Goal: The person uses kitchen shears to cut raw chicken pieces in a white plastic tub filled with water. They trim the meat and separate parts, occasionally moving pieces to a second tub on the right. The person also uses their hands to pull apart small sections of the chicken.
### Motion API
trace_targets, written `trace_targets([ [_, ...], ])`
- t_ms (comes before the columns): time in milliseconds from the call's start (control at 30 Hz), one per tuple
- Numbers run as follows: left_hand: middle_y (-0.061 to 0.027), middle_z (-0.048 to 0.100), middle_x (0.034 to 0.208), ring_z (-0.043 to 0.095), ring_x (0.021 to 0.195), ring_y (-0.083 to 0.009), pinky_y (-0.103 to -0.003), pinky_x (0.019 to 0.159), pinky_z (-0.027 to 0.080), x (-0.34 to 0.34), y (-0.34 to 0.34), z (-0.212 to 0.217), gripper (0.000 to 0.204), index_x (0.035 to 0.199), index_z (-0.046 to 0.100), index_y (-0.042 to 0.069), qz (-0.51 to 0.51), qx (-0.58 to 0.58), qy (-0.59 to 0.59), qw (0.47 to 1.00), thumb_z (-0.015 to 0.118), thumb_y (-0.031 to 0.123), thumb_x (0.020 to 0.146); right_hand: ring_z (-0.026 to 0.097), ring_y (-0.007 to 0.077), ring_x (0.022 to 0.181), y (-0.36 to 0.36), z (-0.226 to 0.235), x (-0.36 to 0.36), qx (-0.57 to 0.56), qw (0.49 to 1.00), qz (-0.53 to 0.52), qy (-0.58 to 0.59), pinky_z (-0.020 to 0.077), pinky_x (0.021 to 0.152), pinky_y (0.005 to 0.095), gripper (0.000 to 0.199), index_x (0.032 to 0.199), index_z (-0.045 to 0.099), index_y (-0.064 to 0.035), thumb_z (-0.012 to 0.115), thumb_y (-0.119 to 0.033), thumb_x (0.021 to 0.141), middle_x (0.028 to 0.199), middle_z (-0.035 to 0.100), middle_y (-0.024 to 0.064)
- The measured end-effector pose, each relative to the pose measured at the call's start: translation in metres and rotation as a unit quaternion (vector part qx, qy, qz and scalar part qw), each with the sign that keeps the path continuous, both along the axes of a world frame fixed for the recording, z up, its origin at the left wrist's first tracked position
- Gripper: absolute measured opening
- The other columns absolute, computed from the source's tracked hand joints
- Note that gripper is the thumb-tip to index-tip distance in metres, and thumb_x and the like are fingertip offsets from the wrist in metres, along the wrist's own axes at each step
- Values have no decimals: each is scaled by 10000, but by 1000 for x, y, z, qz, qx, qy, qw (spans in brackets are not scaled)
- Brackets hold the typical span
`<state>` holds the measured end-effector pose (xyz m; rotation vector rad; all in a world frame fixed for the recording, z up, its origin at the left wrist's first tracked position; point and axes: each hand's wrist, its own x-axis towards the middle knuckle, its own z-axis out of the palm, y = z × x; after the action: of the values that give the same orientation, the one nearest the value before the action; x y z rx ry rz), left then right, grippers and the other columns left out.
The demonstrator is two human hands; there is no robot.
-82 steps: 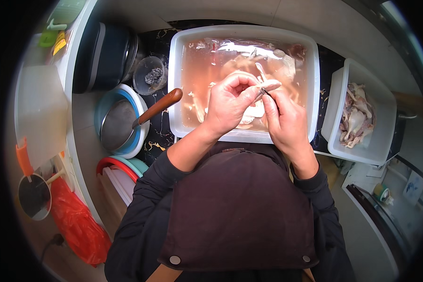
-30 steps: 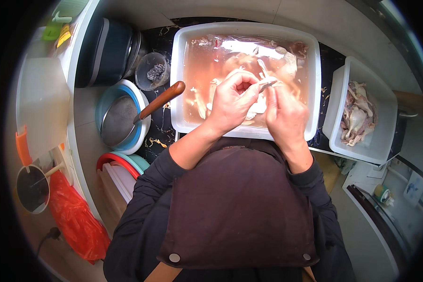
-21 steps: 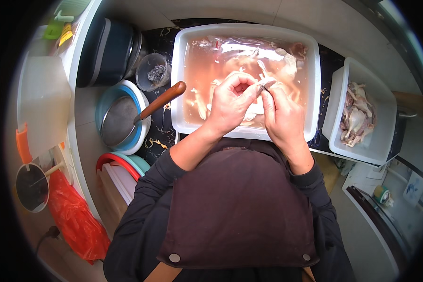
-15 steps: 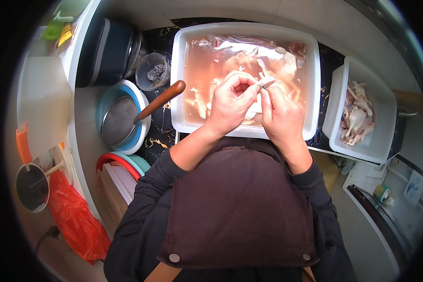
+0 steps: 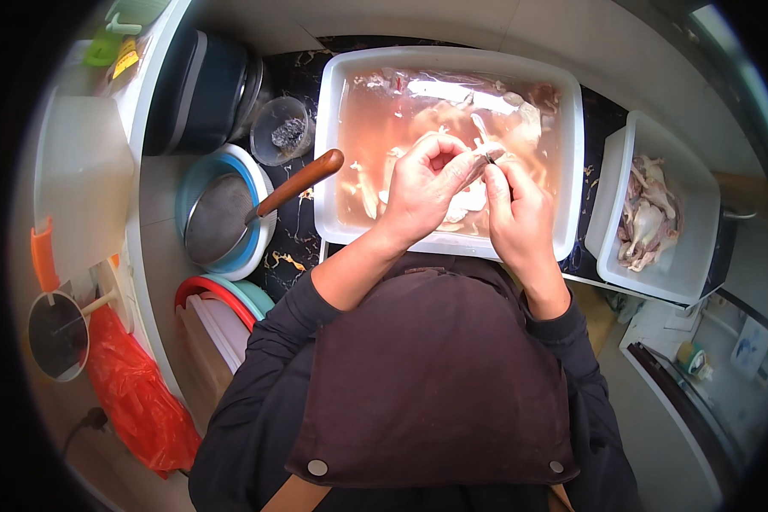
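A large white tub (image 5: 322, 154) holds pinkish water with several pale pieces of raw poultry (image 5: 529, 124) lying in it. Over its near half, my left hand (image 5: 425, 183) is closed, pinching a small pale piece of poultry (image 5: 486, 150) between thumb and fingers. My right hand (image 5: 519, 205) meets it there, thumb and forefinger pressed together on a small dark thing at the piece's edge. That thing is mostly hidden by the fingers and too small to name. Both hands are above the water.
Right of the tub stands a smaller white bin (image 5: 610, 213) with plucked poultry pieces (image 5: 648, 213). On the left are a clear cup (image 5: 269, 152) with dark bits, a wooden-handled strainer (image 5: 218, 222) resting on blue and white basins (image 5: 256, 175), and a red plastic bag (image 5: 136, 392).
My right hand has shifted slightly right and down, its fingertips still at the piece. The left hand keeps its hold; the whole view has moved a little.
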<state>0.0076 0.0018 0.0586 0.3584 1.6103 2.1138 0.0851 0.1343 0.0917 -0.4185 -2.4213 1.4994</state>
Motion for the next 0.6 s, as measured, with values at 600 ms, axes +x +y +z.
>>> trace_targets([
  [600, -49, 572, 1001, 616, 822, -99, -242, 706, 528, -5, 4, 7, 103, 1003, 606, -33, 1, -21, 71, 997, 592, 68, 999, 688, 312, 675, -2, 9, -7, -23, 1000, 12, 4, 513, 612, 368, 110, 913, 662, 5, 615, -86, 950, 778, 695, 167],
])
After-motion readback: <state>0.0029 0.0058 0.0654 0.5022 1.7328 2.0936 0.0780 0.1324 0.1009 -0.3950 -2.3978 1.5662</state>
